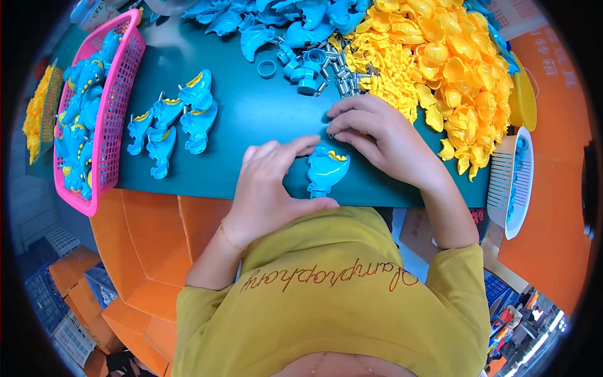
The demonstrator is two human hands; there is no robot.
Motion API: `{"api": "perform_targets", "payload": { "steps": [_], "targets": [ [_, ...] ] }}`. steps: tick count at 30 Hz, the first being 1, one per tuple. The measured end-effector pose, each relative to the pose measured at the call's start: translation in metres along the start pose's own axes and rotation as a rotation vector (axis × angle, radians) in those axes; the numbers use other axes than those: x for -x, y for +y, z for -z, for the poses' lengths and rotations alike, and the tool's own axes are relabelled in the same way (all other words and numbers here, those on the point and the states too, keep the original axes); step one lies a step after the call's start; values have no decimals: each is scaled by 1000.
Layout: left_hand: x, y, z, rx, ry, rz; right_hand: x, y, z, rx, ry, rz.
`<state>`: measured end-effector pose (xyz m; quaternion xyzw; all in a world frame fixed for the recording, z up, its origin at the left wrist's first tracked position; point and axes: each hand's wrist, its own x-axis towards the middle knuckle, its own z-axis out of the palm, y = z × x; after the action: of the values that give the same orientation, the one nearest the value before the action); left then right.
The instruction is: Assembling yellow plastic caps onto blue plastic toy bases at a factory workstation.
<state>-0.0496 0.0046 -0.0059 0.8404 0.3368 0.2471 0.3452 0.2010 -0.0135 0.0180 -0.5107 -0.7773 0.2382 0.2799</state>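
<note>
On the green table (239, 107), the left hand (267, 179) spreads thumb and fingers, while the right hand (383, 135) pinches. At the left's 3 o'clock and the right's 8 lies a blue part (325, 171), long axis near 12-to-6, narrow neck toward 6, yellow-edged wide end toward 1. The pinch holds a tiny piece (331, 135), too small to identify.
</note>
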Motion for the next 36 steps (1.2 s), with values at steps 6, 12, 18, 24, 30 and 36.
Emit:
{"api": "perform_targets", "payload": {
  "steps": [6, 12, 18, 24, 30, 36],
  "targets": [
    [-2, 4, 7, 4, -78, 34, 9, 5, 0, -303, -104, -25],
    [-3, 4, 6, 32, -82, 50, 3, 8, -2, -354, -155, 50],
    [-2, 4, 7, 63, -68, 57, -10, -9, 2, -284, -126, -79],
    [0, 3, 3, 62, -21, 70, 4, -21, -6, -213, -108, -259],
    [4, 2, 4, 40, 9, 26, 5, -30, -28, -304, 65, -328],
    [8, -4, 23, -187, 70, -83, -1, -25, -40, -172, 77, -235]
  ]
}}
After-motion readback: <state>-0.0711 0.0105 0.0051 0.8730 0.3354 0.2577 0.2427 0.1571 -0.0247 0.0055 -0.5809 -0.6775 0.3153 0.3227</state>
